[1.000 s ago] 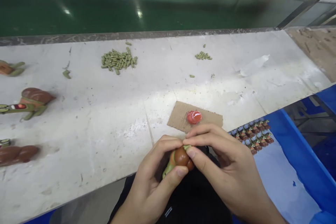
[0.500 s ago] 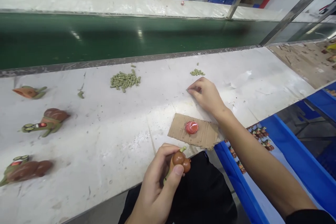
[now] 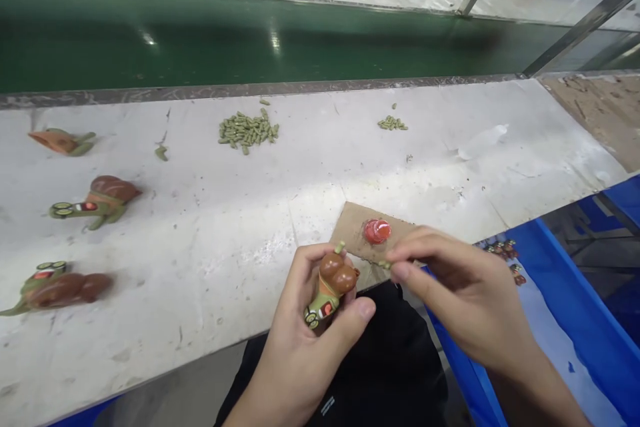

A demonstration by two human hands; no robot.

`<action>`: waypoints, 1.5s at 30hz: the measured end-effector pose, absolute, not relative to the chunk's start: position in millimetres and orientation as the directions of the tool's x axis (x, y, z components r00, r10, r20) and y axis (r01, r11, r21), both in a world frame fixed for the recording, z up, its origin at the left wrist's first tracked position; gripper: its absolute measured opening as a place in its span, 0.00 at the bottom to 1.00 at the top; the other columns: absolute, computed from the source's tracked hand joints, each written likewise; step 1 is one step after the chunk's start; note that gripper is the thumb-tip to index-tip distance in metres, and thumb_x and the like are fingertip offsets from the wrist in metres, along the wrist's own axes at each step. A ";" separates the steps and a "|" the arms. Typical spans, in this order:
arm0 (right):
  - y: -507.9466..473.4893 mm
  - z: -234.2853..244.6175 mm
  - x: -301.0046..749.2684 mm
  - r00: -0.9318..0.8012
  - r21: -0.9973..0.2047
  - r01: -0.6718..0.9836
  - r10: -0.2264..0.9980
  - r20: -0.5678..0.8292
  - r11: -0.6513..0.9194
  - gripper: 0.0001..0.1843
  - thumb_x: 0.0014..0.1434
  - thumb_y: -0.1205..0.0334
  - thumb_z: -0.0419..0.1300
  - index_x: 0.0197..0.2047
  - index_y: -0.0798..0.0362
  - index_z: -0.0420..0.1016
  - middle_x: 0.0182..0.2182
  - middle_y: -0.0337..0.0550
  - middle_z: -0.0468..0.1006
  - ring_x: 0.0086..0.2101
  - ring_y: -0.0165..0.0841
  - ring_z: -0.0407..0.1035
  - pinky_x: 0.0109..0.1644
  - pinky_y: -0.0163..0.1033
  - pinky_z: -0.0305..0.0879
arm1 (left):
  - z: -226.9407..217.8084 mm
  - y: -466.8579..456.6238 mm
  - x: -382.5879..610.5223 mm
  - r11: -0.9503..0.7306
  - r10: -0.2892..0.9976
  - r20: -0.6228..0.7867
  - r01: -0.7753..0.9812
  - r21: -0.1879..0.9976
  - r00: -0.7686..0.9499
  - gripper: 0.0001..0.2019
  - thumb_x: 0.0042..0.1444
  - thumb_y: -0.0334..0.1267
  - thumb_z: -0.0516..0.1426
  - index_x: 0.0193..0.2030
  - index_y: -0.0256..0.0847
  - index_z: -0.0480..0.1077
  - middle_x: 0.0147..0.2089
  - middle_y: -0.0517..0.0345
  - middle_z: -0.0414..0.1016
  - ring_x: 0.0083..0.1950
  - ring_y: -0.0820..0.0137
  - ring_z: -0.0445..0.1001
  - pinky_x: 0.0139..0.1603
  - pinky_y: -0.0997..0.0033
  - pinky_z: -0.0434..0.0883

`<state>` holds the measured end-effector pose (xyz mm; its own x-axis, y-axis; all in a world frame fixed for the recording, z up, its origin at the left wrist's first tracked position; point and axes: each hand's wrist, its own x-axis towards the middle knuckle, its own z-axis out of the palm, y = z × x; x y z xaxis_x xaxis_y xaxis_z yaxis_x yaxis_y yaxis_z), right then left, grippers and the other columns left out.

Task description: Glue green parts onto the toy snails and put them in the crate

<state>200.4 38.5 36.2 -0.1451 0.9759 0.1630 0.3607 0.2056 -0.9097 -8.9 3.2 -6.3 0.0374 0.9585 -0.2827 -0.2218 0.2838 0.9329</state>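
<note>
My left hand [image 3: 307,350] is wrapped round a small toy figurine [image 3: 336,277] with a brown bulging shell, a green body and goggle-like eyes. A short green stub sticks up from its far end. Close to its right, my right hand [image 3: 465,290] pinches a small green piece [image 3: 384,265] between thumb and fingertip, apart from the figurine. Beyond my hands lies a piece of brown cardboard [image 3: 353,220] bearing a small red cap [image 3: 377,231] with glossy red stuff. Two small heaps of green pieces, a larger heap [image 3: 249,130] and a smaller heap [image 3: 393,123], lie farther back.
Two brown-and-green figurines, one upper [image 3: 114,190] and one lower [image 3: 70,287], lie at left on the white table [image 3: 210,213]. An orange-green part [image 3: 60,141] lies behind them. A green belt [image 3: 200,40] runs past the table. At right, a blue crate [image 3: 565,280] holds figurines.
My right hand has come back from near the smaller green heap to beside the figurine, a green piece now showing in its fingers. The figurine has turned in my left hand, showing its face.
</note>
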 end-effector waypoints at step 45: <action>35.3 15.1 190.3 0.163 -0.910 0.412 0.978 0.132 0.054 0.05 0.74 0.62 0.73 0.45 0.41 0.92 0.42 0.34 0.93 0.40 0.33 0.87 0.43 0.35 0.84 | -21.4 12.5 -12.8 0.284 0.946 -0.226 -0.258 0.923 0.231 0.06 0.74 0.44 0.71 0.53 0.50 0.84 0.48 0.59 0.86 0.50 0.68 0.86 0.55 0.77 0.82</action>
